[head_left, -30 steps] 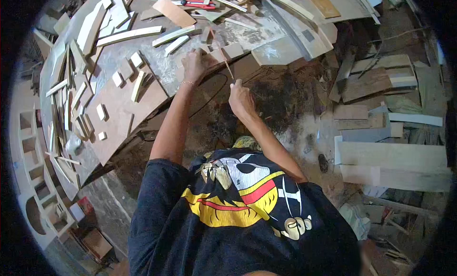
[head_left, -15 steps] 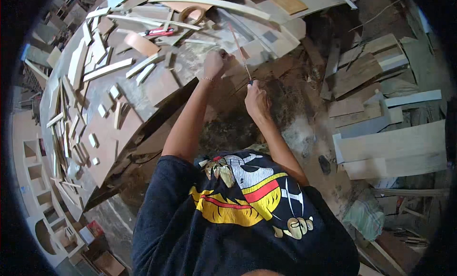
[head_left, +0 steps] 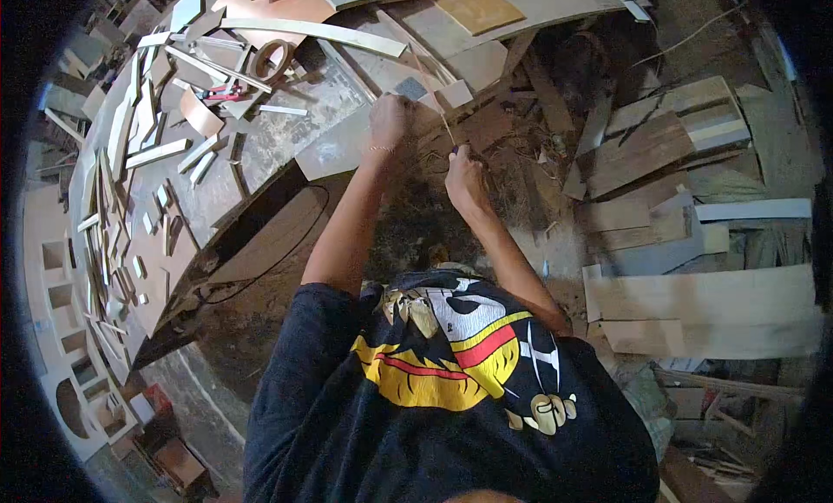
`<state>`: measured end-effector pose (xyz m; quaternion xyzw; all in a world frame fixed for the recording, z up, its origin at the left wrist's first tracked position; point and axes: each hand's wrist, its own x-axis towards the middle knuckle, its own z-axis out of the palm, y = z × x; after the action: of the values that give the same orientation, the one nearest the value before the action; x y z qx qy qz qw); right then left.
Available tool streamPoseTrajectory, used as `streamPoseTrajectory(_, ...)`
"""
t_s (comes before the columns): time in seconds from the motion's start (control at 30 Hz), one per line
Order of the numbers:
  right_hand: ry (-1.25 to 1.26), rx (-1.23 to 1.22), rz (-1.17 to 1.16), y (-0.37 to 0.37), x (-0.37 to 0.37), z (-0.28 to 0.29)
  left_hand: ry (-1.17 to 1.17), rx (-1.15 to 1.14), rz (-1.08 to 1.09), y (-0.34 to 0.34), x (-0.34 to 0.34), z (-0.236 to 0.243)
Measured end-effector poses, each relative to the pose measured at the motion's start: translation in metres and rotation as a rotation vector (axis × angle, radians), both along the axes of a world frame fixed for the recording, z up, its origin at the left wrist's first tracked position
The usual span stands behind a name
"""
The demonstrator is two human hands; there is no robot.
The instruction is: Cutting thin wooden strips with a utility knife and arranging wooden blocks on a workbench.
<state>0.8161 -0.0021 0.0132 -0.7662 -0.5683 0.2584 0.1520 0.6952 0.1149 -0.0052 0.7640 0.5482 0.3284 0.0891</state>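
My left hand [head_left: 389, 121], slightly blurred, is curled at a pale wooden piece [head_left: 449, 96] on the workbench's near edge [head_left: 338, 156]. My right hand [head_left: 464, 173] is closed round the dark handle of a thin saw [head_left: 442, 117], whose narrow blade slants up across the wood to the right of my left hand. Beyond the hands are long strips [head_left: 312, 30], a small dark grey square [head_left: 409, 88] and an orange-brown board [head_left: 477, 7].
The bench's left side carries several scattered offcuts [head_left: 130, 156], a tape roll [head_left: 272, 59] and a red tool [head_left: 224, 94]. A compartmented wooden frame [head_left: 65, 329] stands at far left. Stacked boards [head_left: 694, 303] lie on the right, and a dark cable [head_left: 278, 260] hangs below the bench.
Both hands and the saw have shifted right in the picture over the last second, while the bench clutter appears farther left as the view moved. My right hand still grips the saw.
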Motion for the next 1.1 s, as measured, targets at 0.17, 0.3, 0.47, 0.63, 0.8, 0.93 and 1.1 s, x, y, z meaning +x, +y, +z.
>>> streamPoseTrajectory(0.17, 0.083, 0.033, -0.011, 0.007, 0.010, -0.009, 0.007, -0.086, 0.067, 0.006, 0.011, -0.012)
streamPoseTrajectory(0.3, 0.099, 0.054, -0.027, 0.015, 0.017, -0.005, 0.075, -0.175, 0.171, 0.012, 0.017, -0.027)
streamPoseTrajectory(0.47, 0.027, -0.111, 0.058, 0.019, 0.023, 0.001, 0.135, -0.106, 0.182, 0.006, 0.017, -0.030)
streamPoseTrajectory(0.63, -0.024, -0.068, 0.077, 0.021, 0.027, 0.001, 0.271, 0.060, 0.384, -0.010, 0.020, -0.019)
streamPoseTrajectory(0.8, 0.103, -0.059, 0.097, 0.022, 0.030, 0.003, 0.277, 0.031, 0.374, -0.016, 0.021, -0.009)
streamPoseTrajectory(0.93, 0.047, -0.035, 0.156, 0.021, 0.029, 0.009, 0.255, -0.030, 0.346, -0.017, 0.023, -0.007)
streamPoseTrajectory(1.1, 0.034, -0.076, 0.180, 0.020, 0.026, 0.018, 0.214, -0.025, 0.308, -0.015, 0.020, -0.014)
